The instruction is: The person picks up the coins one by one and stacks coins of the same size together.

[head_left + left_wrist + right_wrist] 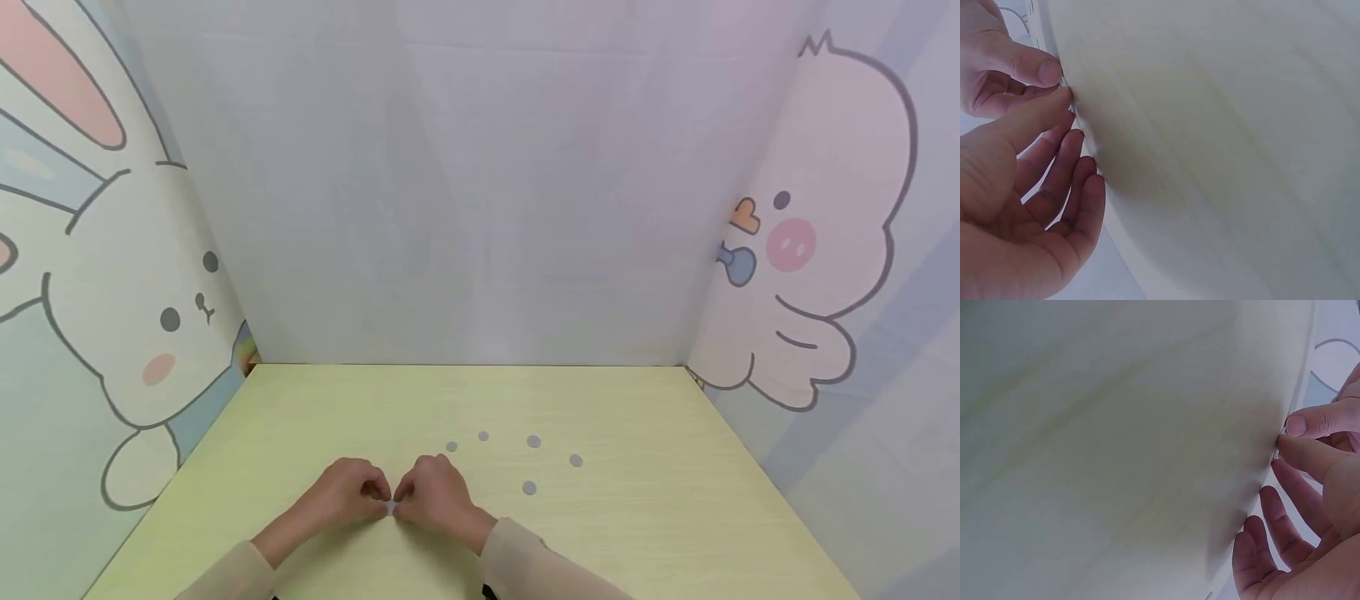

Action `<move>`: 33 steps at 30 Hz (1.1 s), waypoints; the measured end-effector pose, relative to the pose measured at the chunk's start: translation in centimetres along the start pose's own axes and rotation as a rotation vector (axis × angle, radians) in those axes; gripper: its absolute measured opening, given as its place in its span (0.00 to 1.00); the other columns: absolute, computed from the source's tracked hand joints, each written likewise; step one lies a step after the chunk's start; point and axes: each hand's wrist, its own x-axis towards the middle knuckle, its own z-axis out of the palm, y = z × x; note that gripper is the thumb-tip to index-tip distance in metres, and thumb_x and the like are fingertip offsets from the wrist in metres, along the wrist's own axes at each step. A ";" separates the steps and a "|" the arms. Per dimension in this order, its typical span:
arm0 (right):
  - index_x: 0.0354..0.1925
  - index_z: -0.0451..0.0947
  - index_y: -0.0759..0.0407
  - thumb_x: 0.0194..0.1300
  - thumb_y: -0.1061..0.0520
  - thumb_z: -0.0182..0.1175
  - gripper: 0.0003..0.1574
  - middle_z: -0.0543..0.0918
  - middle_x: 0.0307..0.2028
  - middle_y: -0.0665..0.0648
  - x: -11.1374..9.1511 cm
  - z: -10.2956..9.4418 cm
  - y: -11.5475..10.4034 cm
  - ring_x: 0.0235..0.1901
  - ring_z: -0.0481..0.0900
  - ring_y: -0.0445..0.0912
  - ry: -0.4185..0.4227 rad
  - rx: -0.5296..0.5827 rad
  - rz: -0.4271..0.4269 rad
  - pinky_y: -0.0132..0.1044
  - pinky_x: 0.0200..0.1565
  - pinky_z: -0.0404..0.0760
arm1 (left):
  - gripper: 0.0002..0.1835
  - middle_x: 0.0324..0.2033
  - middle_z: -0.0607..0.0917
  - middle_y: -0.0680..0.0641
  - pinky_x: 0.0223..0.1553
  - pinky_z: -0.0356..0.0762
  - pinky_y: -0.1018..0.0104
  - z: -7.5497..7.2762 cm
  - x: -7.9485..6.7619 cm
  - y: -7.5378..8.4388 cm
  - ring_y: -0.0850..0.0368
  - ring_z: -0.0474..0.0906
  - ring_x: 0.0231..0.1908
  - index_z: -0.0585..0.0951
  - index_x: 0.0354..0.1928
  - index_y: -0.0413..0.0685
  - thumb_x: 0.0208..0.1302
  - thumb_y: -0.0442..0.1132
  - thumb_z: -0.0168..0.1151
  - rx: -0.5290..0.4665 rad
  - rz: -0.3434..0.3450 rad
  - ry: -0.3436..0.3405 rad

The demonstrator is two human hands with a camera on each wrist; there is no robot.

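Grey disc (391,507): we are pinching it with our left hand (347,490) and right hand (435,493) over the surface (637,533).

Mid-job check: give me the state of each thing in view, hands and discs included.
Left hand: fingertips pinching the grey disc.
Right hand: fingertips pinching the grey disc.
Grey disc: held between both hands, partly covered; tilt unclear.
Leftmost loose disc: flat on the table, untouched.
Rearmost loose disc: flat, untouched.
Frontmost loose disc: flat, untouched.
Rightmost loose disc: flat, untouched.
Remaining loose disc: flat, untouched.
Printed backdrop: hanging, lightly creased.
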 end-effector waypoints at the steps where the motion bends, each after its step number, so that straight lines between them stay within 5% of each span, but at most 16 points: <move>1: 0.28 0.94 0.46 0.53 0.55 0.82 0.05 0.79 0.28 0.39 0.0 0.0 0.0 0.34 0.68 0.34 0.003 -0.003 -0.005 0.29 0.40 0.69 | 0.08 0.30 0.85 0.62 0.38 0.77 0.68 0.0 0.0 -0.1 0.66 0.77 0.34 0.89 0.33 0.55 0.57 0.38 0.82 -0.004 0.004 -0.001; 33: 0.26 0.93 0.42 0.55 0.52 0.81 0.05 0.87 0.28 0.35 0.6 0.6 -1.3 0.34 0.74 0.32 -0.004 -0.029 0.009 0.28 0.38 0.72 | 0.07 0.31 0.85 0.60 0.36 0.78 0.68 -0.8 -1.2 -0.8 0.66 0.79 0.33 0.88 0.34 0.54 0.59 0.36 0.80 -0.025 0.030 0.004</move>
